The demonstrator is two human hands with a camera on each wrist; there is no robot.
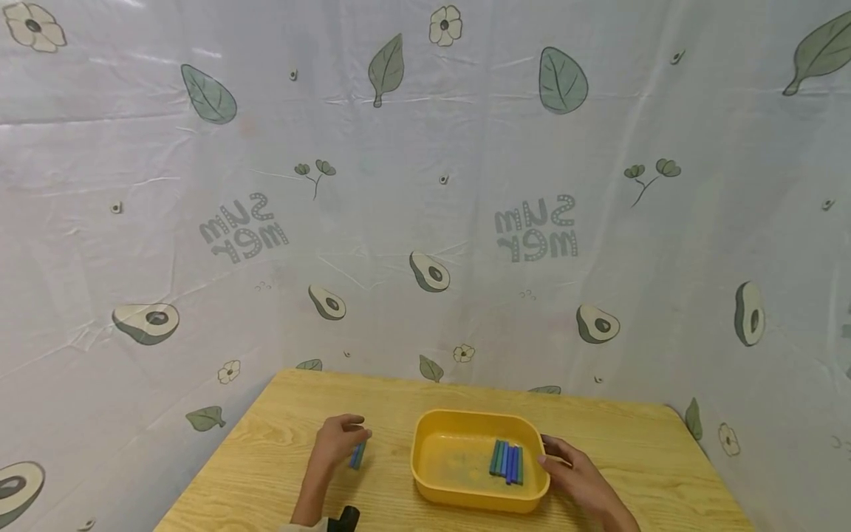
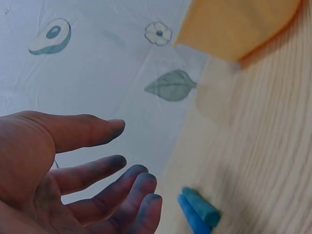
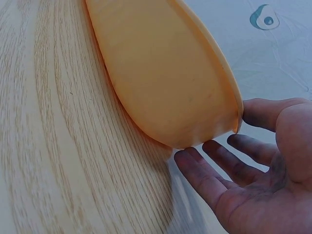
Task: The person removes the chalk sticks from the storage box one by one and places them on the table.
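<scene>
Two chalk sticks, one green (image 2: 202,207) and one blue (image 2: 191,216), lie side by side on the wooden table (image 1: 382,488). Just above them hovers my left hand (image 1: 339,440), fingers loosely bent and apart, with nothing held; its fingertips look stained dark blue. A yellow plastic tub (image 1: 465,497) stands to the right. In it, several blue and green chalk sticks (image 1: 507,462) lie in a row near the right end. My right hand (image 1: 575,473) holds the tub's right end, thumb at the rim and fingers against the outer wall.
Behind the table hangs a pale curtain (image 1: 372,222) printed with leaves, flowers and avocados, which also closes off both sides. A dark band (image 1: 344,519) shows at the left wrist. Bare wood shows between the left hand and the tub.
</scene>
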